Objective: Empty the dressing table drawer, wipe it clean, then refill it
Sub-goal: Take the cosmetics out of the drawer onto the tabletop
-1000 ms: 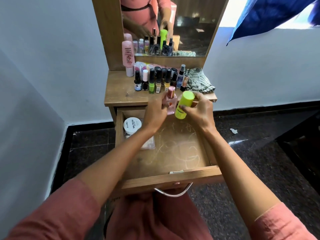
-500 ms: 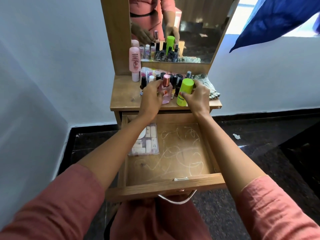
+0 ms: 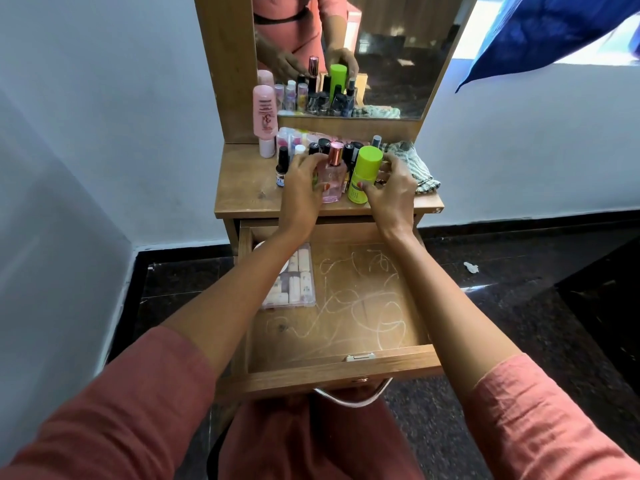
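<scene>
Left hand (image 3: 303,190) grasps pink bottle (image 3: 331,180), right hand (image 3: 393,197) grasps green can (image 3: 363,174), both upright near tabletop (image 3: 242,192) front edge, drawer (image 3: 329,373) pulled out below.

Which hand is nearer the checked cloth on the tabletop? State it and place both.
Right. The right hand grips the green bottle just left of the checked cloth; the left hand holds the pink perfume bottle farther left, beyond the green bottle.
</scene>
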`<control>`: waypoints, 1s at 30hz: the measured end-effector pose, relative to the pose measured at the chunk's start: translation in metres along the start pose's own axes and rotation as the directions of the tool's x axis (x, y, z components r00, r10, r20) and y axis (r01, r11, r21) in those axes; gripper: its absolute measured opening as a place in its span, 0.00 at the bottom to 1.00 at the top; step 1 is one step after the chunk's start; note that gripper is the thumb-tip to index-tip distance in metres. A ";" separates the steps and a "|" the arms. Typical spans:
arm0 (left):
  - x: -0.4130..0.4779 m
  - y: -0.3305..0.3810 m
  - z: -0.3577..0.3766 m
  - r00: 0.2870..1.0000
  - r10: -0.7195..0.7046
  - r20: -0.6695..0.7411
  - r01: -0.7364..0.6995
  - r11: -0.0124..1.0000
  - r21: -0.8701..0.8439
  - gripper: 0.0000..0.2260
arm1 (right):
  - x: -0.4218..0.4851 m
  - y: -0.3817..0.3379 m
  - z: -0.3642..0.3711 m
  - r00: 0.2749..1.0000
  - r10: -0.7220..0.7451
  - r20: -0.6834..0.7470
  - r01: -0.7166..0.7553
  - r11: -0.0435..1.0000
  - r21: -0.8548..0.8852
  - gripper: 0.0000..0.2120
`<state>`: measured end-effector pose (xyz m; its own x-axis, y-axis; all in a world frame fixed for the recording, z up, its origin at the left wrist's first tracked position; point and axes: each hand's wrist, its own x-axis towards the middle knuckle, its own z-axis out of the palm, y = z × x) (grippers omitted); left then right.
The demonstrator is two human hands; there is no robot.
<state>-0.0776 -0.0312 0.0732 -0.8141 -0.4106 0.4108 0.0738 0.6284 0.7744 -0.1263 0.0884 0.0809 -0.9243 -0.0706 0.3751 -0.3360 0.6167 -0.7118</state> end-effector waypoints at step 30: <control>-0.091 -0.062 -0.014 0.957 -0.287 0.036 0.275 0.942 0.194 0.13 | -0.117 0.026 0.056 0.523 -0.154 0.838 0.621 0.742 -0.251 0.26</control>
<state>0.0004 -0.0419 -0.0053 -0.8213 -0.5496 0.1533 -0.2662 0.6067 0.7490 -0.0369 0.0691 -0.0152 -0.5835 -0.7891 -0.1919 -0.7781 0.6109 -0.1461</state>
